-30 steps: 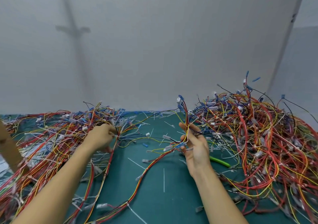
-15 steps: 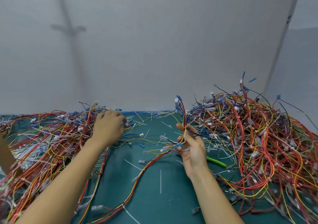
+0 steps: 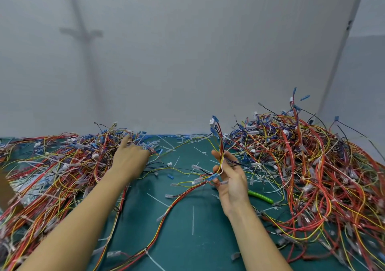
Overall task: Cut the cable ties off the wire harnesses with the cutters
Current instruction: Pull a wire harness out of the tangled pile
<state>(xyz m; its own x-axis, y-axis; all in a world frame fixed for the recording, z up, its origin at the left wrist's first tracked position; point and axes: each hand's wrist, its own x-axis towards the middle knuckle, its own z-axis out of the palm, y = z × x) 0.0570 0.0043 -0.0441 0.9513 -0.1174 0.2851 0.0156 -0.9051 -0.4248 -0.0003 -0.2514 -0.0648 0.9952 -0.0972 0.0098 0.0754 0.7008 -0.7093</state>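
Nearest the camera, two bare forearms reach out over the green mat (image 3: pixel 187 247), which is littered with snipped white tie strips (image 3: pixel 193 218). One loose harness (image 3: pixel 166 212) of red and yellow wires snakes up from the bottom edge, across the mat, and into the right hand (image 3: pixel 231 179).

That hand is palm up, thumb and fingers curled round the harness and pinching it. The wires rise upright out of the grip to white and blue connectors at the top.

Just right of that wrist a green handle (image 3: pixel 260 196) lies flat on the mat, its far end tucked under wires. It looks like the cutters, and neither hand is on it.

Over on the other side, the left hand (image 3: pixel 130 158) is on the inner edge of the left pile (image 3: pixel 62 166), back of the hand up, forefinger stretched forward into the wires. It's blurred, and I can't tell whether the other fingers have hold of anything.

At the far left edge a brown cardboard piece (image 3: pixel 6 191) pokes in; I can't tell whether it is a box or what it holds.

Further back, the right pile (image 3: pixel 312 166) stands taller, a tangle of red, yellow and blue harnesses with connectors sticking up. Behind everything is a plain grey wall (image 3: pixel 187 62).
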